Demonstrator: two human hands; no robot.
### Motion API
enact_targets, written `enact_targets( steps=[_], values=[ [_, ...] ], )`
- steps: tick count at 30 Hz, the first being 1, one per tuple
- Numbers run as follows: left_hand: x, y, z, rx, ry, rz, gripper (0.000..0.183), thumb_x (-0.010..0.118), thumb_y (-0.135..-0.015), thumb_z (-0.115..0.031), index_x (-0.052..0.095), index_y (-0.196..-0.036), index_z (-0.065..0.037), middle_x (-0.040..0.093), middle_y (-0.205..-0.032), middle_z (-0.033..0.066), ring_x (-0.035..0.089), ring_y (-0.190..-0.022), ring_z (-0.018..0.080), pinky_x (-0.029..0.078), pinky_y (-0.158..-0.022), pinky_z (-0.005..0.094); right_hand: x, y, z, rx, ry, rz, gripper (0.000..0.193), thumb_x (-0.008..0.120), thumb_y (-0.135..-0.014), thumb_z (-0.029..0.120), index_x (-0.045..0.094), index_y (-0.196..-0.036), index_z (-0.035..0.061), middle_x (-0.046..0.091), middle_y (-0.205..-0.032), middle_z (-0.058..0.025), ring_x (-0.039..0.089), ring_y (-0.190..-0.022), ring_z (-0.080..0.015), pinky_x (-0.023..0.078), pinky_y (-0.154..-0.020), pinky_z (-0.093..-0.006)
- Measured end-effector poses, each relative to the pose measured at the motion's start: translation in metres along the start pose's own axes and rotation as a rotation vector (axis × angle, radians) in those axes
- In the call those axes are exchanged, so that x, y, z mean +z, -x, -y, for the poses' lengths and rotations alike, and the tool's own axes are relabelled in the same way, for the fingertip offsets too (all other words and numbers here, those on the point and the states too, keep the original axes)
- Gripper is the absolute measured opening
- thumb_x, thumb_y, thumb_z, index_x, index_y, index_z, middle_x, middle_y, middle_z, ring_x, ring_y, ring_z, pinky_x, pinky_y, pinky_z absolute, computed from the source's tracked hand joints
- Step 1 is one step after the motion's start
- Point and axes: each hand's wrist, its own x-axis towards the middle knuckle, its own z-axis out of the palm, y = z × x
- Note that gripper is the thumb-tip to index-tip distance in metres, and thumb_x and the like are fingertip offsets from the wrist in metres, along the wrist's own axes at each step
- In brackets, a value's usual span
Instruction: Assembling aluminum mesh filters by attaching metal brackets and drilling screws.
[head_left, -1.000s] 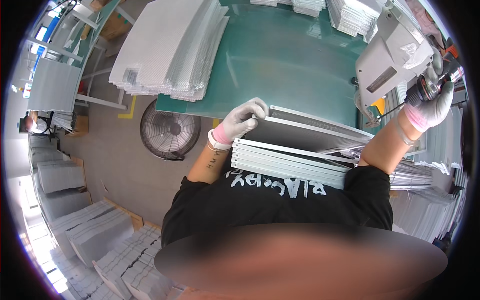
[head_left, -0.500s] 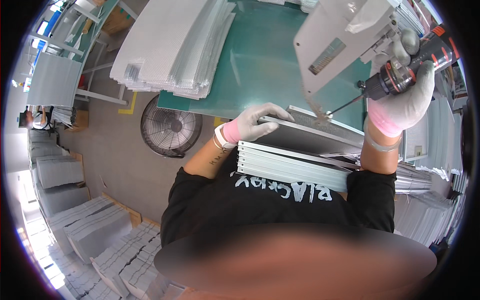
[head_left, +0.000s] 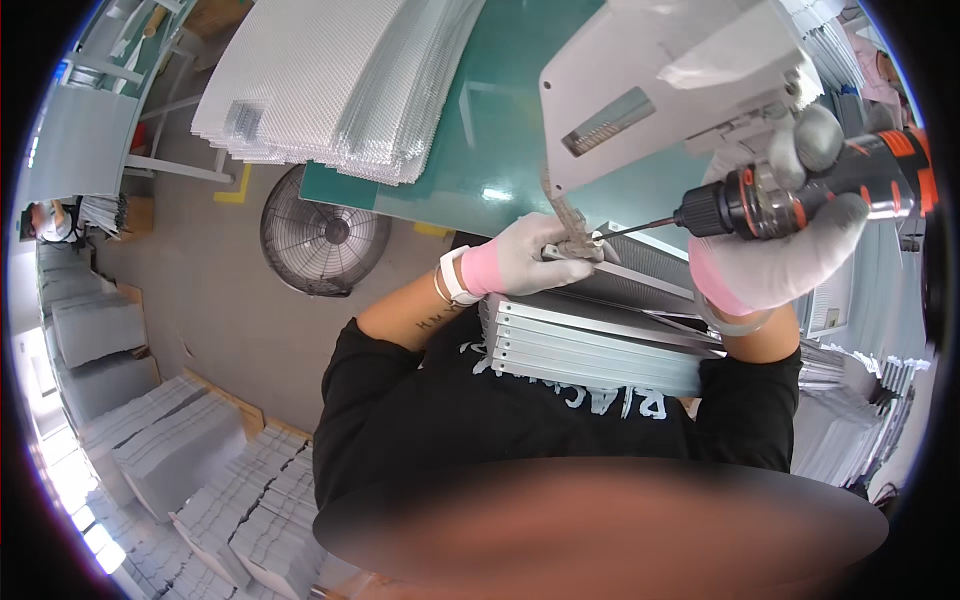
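Observation:
My right hand (head_left: pixel 790 262), in a white glove with a pink cuff, grips a black and orange electric screwdriver (head_left: pixel 742 205). Its long thin bit points left, with the tip at the outlet of a narrow metal rail (head_left: pixel 566 212) that slopes down from a light grey screw feeder (head_left: pixel 690 85). My left hand (head_left: pixel 535 258), gloved alike, pinches the near end of a metal-framed mesh panel (head_left: pixel 655 285) right beneath that tip. Any screw there is too small to make out. Below the panel, against my shirt, lies a stack of silver frames (head_left: pixel 590 350) with holes in their ends.
White mesh sheets (head_left: pixel 330 80) are piled on the green tabletop (head_left: pixel 500 90). A black floor fan (head_left: pixel 325 232) stands to the left. Stacked panels (head_left: pixel 180 435) fill the lower left, and more frames (head_left: pixel 850 440) stand at right. A person (head_left: pixel 50 222) is far left.
My right hand has brought the screwdriver left and down, so its bit meets the rail outlet. My left hand has shifted right, its fingers now closed on the panel's end. The view has shifted slightly.

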Motion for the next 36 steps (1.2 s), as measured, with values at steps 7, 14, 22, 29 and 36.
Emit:
enact_targets(
  steps=[7, 14, 22, 29, 36],
  values=[
    [0.001, -0.001, 0.0, 0.044, 0.014, -0.049, 0.023, 0.064, -0.089, -0.009, 0.07, -0.109, -0.001, 0.073, -0.104, 0.009, 0.068, -0.097, 0.0185, 0.052, -0.088, 0.0322, 0.005, 0.003, -0.001, -0.084, 0.07, -0.093, 0.045, 0.074, -0.087, 0.037, 0.046, -0.114, 0.0144, 0.047, -0.096, 0.0023, 0.053, -0.079, -0.0029, 0.054, -0.087, -0.0296],
    [0.001, 0.0, 0.002, 0.019, 0.028, -0.068, 0.023, 0.064, -0.088, -0.009, 0.071, -0.109, -0.001, 0.073, -0.104, 0.0096, 0.068, -0.097, 0.0182, 0.052, -0.088, 0.0319, 0.005, 0.009, -0.006, -0.022, 0.143, -0.153, 0.053, 0.077, -0.08, 0.047, 0.048, -0.106, 0.0114, 0.049, -0.071, 0.0062, 0.056, -0.074, -0.006, 0.052, -0.081, -0.029],
    [0.001, 0.003, 0.004, -0.018, 0.018, -0.057, 0.022, 0.063, -0.089, -0.011, 0.071, -0.108, -0.003, 0.071, -0.097, 0.0077, 0.067, -0.089, 0.016, 0.052, -0.083, 0.0297, 0.003, 0.021, -0.024, -0.013, 0.177, -0.064, 0.049, 0.067, -0.088, 0.055, 0.043, -0.099, 0.014, 0.044, -0.068, 0.0035, 0.047, -0.069, -0.0087, 0.044, -0.072, -0.0266],
    [-0.002, 0.003, 0.003, -0.011, 0.001, -0.043, 0.022, 0.063, -0.09, -0.012, 0.071, -0.109, -0.004, 0.071, -0.098, 0.0068, 0.066, -0.088, 0.0128, 0.051, -0.082, 0.0279, -0.002, 0.02, -0.024, 0.143, 0.014, 0.024, 0.048, 0.075, -0.081, 0.052, 0.046, -0.094, 0.0156, 0.049, -0.067, 0.0076, 0.059, -0.074, -0.0088, 0.052, -0.075, -0.0301],
    [-0.003, 0.005, 0.006, -0.04, 0.041, -0.023, 0.023, 0.064, -0.091, -0.012, 0.069, -0.111, -0.001, 0.071, -0.1, 0.0079, 0.066, -0.091, 0.0157, 0.052, -0.084, 0.0304, 0.011, 0.017, -0.02, 0.135, 0.205, -0.041, 0.05, 0.071, -0.085, 0.056, 0.045, -0.097, 0.0148, 0.043, -0.066, 0.0074, 0.049, -0.07, -0.0072, 0.045, -0.079, -0.0268]
  ],
)
